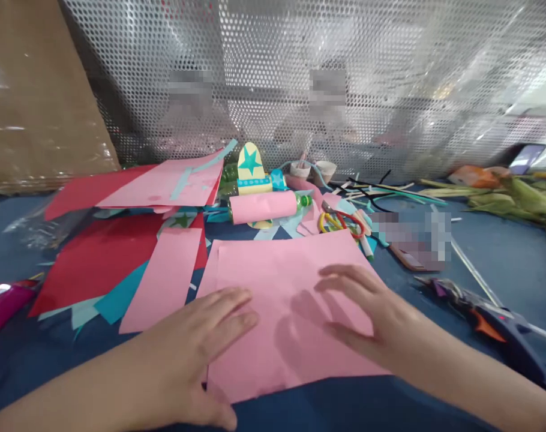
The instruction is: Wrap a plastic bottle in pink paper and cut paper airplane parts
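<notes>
A large pink paper sheet [282, 300] lies flat in front of me, with the edge of another pink sheet showing under its left side. My left hand [214, 348] rests over its left edge, fingers stretched and thumb apart. Above the sheet's right half hovers my right hand [363, 306], its fingers spread and slightly curved, casting a shadow on the paper. Neither hand holds anything. Left of the sheet lies a narrow pink paper strip [165, 288]. Just behind it is a green bottle wrapped in pink paper [264, 207].
Red paper [102, 258] and stacked pink sheets [165, 180] lie at left. Scissors [345, 222] with red and yellow handles sit behind the sheet. A glue gun [489, 324] and a phone [417, 246] are at right. A perforated metal panel [273, 78] stands at the back.
</notes>
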Demonstrator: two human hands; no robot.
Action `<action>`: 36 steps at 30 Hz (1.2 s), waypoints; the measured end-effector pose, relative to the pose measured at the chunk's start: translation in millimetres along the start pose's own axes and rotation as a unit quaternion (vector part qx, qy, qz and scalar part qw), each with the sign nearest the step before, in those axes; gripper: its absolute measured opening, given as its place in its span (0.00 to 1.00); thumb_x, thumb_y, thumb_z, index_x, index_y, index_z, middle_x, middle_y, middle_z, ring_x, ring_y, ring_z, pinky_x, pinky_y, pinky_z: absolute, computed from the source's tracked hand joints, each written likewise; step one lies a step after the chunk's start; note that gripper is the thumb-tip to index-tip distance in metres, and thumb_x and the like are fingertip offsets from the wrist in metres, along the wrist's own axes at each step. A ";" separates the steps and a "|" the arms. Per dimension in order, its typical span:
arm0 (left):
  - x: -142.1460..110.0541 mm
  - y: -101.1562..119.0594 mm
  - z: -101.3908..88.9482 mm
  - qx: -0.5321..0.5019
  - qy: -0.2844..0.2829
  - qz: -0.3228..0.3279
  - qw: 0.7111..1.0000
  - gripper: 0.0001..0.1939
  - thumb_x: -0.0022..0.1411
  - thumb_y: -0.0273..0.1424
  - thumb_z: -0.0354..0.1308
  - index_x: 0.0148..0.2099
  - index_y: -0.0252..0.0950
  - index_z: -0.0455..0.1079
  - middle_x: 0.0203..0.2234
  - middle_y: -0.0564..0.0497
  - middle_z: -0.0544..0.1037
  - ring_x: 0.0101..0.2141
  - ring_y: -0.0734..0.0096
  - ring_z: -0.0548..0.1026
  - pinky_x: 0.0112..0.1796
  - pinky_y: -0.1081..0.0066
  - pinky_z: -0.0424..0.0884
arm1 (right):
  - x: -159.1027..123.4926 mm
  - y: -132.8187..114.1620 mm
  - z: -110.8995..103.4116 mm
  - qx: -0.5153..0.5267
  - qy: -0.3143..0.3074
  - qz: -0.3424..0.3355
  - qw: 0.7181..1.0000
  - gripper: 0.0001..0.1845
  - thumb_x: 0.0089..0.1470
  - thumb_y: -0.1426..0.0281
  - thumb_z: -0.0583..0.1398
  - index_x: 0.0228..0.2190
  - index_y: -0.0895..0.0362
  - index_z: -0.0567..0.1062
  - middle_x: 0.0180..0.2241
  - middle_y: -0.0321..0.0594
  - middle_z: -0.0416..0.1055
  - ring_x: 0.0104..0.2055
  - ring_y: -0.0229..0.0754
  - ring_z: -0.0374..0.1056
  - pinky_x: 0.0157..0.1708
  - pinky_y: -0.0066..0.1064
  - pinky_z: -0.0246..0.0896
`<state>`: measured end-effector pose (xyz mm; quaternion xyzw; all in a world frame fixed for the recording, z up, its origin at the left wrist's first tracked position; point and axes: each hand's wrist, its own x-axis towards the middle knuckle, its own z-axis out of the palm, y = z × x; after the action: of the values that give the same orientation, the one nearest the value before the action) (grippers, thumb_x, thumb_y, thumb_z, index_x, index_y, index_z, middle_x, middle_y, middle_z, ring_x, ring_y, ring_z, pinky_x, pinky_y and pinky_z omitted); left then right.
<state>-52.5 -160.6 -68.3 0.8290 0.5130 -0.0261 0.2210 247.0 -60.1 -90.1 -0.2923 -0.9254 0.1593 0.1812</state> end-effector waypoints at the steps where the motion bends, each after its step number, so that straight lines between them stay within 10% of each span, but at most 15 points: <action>1: -2.3 1.9 3.8 0.008 0.003 -0.004 1.000 0.49 0.50 0.54 0.66 0.68 0.39 0.56 0.67 0.38 0.56 0.64 0.40 0.56 0.59 0.46 0.60 | -4.3 -8.3 4.1 0.037 -0.032 -0.012 0.999 0.13 0.62 0.67 0.58 0.49 0.48 0.66 0.52 0.42 0.66 0.56 0.44 0.64 0.53 0.38 0.65; 10: 1.0 11.6 4.5 0.090 0.124 0.089 0.984 0.20 0.65 0.37 0.57 0.54 0.28 0.72 0.52 0.36 0.77 0.51 0.51 0.75 0.52 0.57 0.72 | -8.9 -20.6 14.1 0.100 -0.127 -0.013 0.987 0.29 0.48 0.62 0.70 0.49 0.54 0.70 0.51 0.45 0.68 0.54 0.50 0.64 0.52 0.44 0.64; 14: 1.8 5.1 0.4 0.100 0.195 0.095 0.971 0.19 0.71 0.38 0.47 0.55 0.30 0.68 0.41 0.42 0.82 0.40 0.59 0.81 0.40 0.65 0.76 | -6.4 -22.1 8.5 0.105 -0.100 -0.016 0.989 0.11 0.61 0.68 0.59 0.46 0.52 0.73 0.48 0.40 0.73 0.50 0.43 0.69 0.50 0.36 0.66; 20: 12.1 -17.9 -19.0 0.067 0.207 0.044 0.975 0.19 0.68 0.36 0.51 0.58 0.35 0.66 0.44 0.47 0.82 0.42 0.63 0.80 0.43 0.68 0.73 | 1.7 -11.3 2.2 0.031 0.004 0.050 0.998 0.11 0.63 0.69 0.53 0.38 0.51 0.75 0.34 0.33 0.81 0.32 0.39 0.77 0.30 0.28 0.69; 29: 19.7 -39.1 -32.4 -0.024 0.225 -0.044 0.973 0.22 0.69 0.46 0.47 0.44 0.41 0.79 0.40 0.51 0.84 0.40 0.62 0.81 0.36 0.70 0.74 | -3.4 -36.1 15.2 -0.103 0.096 -0.187 0.972 0.11 0.66 0.63 0.53 0.41 0.54 0.74 0.43 0.41 0.76 0.44 0.44 0.71 0.46 0.38 0.65; 36: 19.6 -48.9 -32.6 -0.030 0.235 -0.051 0.970 0.20 0.69 0.44 0.47 0.47 0.43 0.78 0.44 0.52 0.82 0.45 0.62 0.79 0.44 0.68 0.74 | -8.4 -32.8 34.4 -0.161 0.117 -0.194 0.960 0.17 0.68 0.66 0.50 0.41 0.56 0.78 0.46 0.38 0.78 0.46 0.44 0.71 0.48 0.40 0.63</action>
<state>-91.4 -113.0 -60.8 0.7774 0.5931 0.1734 0.1175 222.8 -97.3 -109.4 -0.1487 -0.9500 -0.0659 0.2665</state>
